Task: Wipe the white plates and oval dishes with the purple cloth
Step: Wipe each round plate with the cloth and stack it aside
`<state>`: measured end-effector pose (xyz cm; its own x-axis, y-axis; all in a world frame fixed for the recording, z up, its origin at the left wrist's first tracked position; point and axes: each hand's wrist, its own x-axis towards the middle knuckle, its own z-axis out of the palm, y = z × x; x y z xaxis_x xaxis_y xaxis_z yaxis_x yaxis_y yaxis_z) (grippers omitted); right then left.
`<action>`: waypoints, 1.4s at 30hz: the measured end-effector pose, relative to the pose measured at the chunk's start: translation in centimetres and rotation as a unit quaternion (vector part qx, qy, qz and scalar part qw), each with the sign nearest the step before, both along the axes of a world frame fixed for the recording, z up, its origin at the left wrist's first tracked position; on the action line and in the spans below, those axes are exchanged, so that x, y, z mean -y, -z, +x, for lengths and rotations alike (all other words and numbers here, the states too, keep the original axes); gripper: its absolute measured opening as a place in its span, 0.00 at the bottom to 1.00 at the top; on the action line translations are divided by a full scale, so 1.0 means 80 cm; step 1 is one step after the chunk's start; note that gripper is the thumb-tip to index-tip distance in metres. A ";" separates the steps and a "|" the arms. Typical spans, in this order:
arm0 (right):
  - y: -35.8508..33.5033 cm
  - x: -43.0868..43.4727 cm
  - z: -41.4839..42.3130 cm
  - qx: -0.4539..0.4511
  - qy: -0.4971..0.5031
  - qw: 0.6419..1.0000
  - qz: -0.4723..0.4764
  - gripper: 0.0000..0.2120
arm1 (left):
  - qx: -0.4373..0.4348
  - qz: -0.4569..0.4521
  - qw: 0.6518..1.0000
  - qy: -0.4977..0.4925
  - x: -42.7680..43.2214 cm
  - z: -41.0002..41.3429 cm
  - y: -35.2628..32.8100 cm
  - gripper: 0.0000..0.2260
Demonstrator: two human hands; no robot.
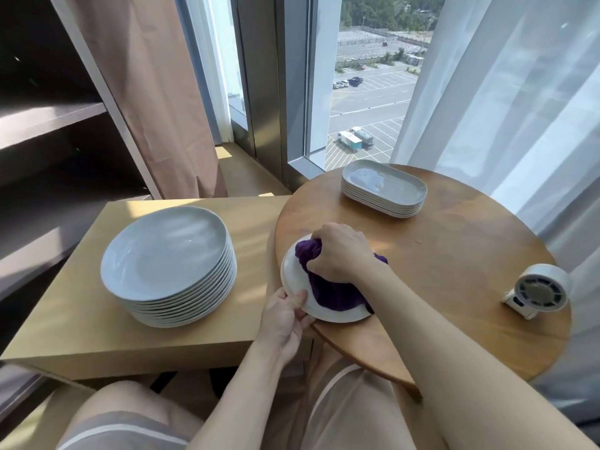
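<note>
A white plate [297, 277] lies at the left edge of the round wooden table [454, 254]. My right hand [341, 251] grips a bunched purple cloth [331, 293] and presses it onto the plate. My left hand [287, 315] pinches the plate's near-left rim, thumb on top. A tall stack of white round plates [168, 258] stands on the cardboard box [81, 323] to the left. A stack of white oval dishes [384, 188] sits at the table's far side.
A small white fan [539, 292] lies on the table at the right. Sheer white curtains [519, 92] hang close behind the table, with a window [367, 92] beyond and a dark shelf unit [48, 125] at the left. My knees are below the table edge.
</note>
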<state>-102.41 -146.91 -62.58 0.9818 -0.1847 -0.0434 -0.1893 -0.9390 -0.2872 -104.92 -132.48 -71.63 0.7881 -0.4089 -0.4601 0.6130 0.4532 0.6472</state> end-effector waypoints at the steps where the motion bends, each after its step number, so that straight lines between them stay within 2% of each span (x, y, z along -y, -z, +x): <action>1: -0.002 0.000 -0.007 -0.005 -0.006 1.000 0.012 0.11 | 0.003 0.000 1.000 -0.002 0.000 0.000 0.000 0.13; 7: -0.012 0.012 -0.055 -0.045 -0.019 0.998 0.028 0.05 | 0.011 0.013 1.000 0.001 0.001 0.002 -0.001 0.12; 11: -0.016 0.037 -0.076 -0.070 0.029 0.995 0.067 0.05 | 0.010 0.019 1.000 0.005 0.002 0.006 -0.003 0.11; 16: 0.011 0.050 -0.094 0.030 0.117 0.982 0.148 0.05 | 0.006 0.020 1.000 0.003 0.004 0.009 -0.004 0.11; 19: 0.022 0.061 -0.097 0.077 0.193 0.945 0.251 0.06 | 0.005 0.019 1.000 0.001 0.005 0.010 -0.003 0.11; 21: 0.027 0.071 -0.097 0.096 0.226 0.927 0.284 0.03 | 0.002 0.018 1.000 0.000 0.005 0.010 -0.002 0.11; 25: 0.039 0.087 -0.097 0.116 0.290 0.912 0.267 0.04 | 0.000 0.011 1.000 -0.003 0.005 0.010 -0.001 0.11; 29: 0.046 0.101 -0.102 0.075 0.341 0.903 0.250 0.08 | 0.003 0.013 1.000 -0.007 0.005 0.008 0.000 0.11; 36: 0.028 0.071 -0.111 -0.096 0.226 0.943 0.226 0.25 | 0.004 0.022 1.000 -0.012 0.005 0.009 0.000 0.11; 42: 0.018 0.039 -0.113 -0.106 0.157 0.966 0.176 0.24 | -0.001 0.024 1.000 -0.010 0.003 0.008 -0.002 0.11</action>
<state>-111.42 -150.03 -64.05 0.8416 -0.4093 -0.3524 -0.5391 -0.6762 -0.5021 -104.29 -132.73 -71.49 0.7951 -0.3699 -0.4806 0.6053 0.4335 0.6677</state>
